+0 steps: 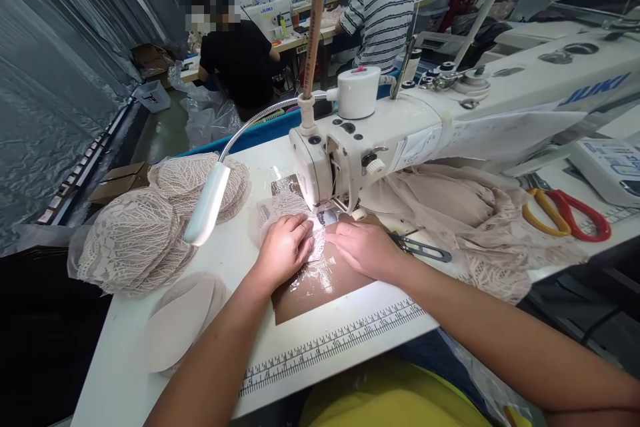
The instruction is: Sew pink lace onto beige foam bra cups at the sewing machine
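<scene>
A beige lace piece (316,245) lies under the needle area of a white sewing machine (320,153), brightly lit there. My left hand (285,245) presses it from the left with curled fingers, and more of the sheer lace spreads out behind that hand. My right hand (366,248) is at the lace's right edge, its fingers held together and their tips on the fabric. Beneath both hands is a shiny brown sheet (300,300) on the white table. The exact grip of the fingertips is partly hidden.
Stacked lace cups (130,240) and plain beige fabric ovals (175,327) lie left, under a bendable lamp (207,203). Right are thread snips (425,249), beige fabric (450,197) and red-and-yellow-handled scissors (565,213). A printed ruler (330,350) runs along the front edge. Two people sit behind.
</scene>
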A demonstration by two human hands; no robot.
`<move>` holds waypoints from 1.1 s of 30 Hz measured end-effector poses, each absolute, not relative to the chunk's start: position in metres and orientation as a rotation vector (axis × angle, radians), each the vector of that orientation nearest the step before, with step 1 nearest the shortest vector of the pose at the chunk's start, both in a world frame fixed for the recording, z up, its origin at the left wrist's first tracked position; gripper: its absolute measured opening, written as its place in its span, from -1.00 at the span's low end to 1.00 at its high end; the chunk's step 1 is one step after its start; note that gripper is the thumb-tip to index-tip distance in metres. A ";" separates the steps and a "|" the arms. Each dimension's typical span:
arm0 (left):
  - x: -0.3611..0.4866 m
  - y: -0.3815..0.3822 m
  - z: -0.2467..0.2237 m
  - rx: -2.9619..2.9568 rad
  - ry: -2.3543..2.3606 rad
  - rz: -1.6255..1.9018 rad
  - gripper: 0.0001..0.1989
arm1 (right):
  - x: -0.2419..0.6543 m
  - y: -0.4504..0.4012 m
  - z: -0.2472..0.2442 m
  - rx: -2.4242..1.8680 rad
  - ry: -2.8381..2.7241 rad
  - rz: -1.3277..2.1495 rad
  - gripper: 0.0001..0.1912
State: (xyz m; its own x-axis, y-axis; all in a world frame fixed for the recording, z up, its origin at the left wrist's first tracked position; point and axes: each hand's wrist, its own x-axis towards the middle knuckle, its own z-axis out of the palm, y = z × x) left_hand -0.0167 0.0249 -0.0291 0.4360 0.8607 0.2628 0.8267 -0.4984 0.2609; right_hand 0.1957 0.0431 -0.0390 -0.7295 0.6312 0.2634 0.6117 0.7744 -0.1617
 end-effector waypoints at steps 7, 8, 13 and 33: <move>-0.015 0.012 -0.010 2.054 1.681 0.597 -0.82 | 0.196 0.043 -0.037 -1.017 -2.615 0.204 -0.70; -0.018 0.009 -0.007 2.014 1.661 0.598 -0.81 | 0.198 0.043 -0.036 -1.010 -2.606 0.233 -0.71; -0.031 -0.007 0.002 1.773 1.458 0.566 -0.68 | 0.205 0.039 -0.025 -0.896 -2.479 0.568 -0.75; -0.010 -0.059 0.027 1.392 1.219 0.866 -0.50 | 0.191 -0.006 0.016 -0.933 -2.053 1.374 -0.72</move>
State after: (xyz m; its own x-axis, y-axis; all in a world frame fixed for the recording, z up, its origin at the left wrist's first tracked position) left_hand -0.0104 -0.0587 0.0270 0.2209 0.9689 -0.1111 0.2139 0.0630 0.9748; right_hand 0.1907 -0.0056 0.0159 -0.6431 0.7653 0.0283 0.2657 0.2576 -0.9290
